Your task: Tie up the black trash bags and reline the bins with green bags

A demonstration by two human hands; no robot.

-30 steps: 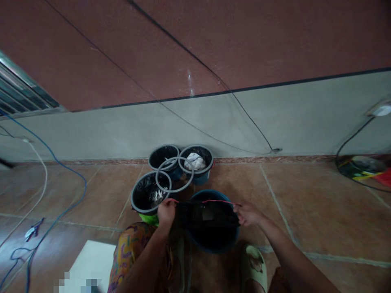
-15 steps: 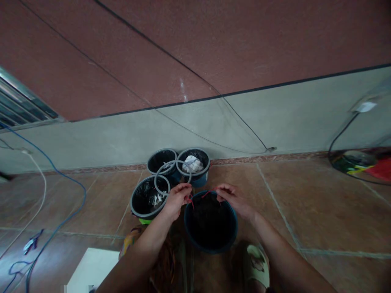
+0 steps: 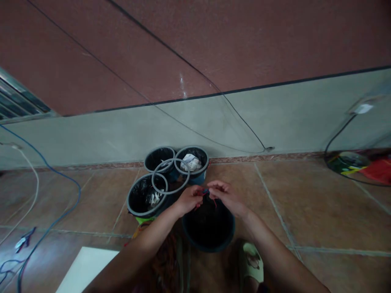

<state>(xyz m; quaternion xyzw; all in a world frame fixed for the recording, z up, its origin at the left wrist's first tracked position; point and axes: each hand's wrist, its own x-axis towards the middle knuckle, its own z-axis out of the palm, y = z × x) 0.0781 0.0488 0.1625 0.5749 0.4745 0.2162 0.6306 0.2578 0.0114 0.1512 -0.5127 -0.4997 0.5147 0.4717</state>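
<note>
A dark bin (image 3: 210,236) stands on the floor between my feet, its inside black and deep in shadow. Above its far rim, my left hand (image 3: 190,200) and my right hand (image 3: 228,198) have come close together. Both sets of fingers are pinched on a thin red string (image 3: 215,203), whose loose ends dangle over the bin. Whether the string belongs to a liner cannot be made out. To the left, a loose grey ring (image 3: 153,184) lies across the rims of the neighbouring bins.
Black-lined bins stand by the wall: one with white paper (image 3: 191,162), one behind the ring (image 3: 152,156), and one nearer me (image 3: 130,203). A blue cable (image 3: 69,207) and a white board (image 3: 87,266) lie left. A red bundle (image 3: 377,169) lies right.
My hands have moved toward each other over the bin's far rim, bringing the stretches of red string together. The view has shifted slightly; the bins and ring stay put.
</note>
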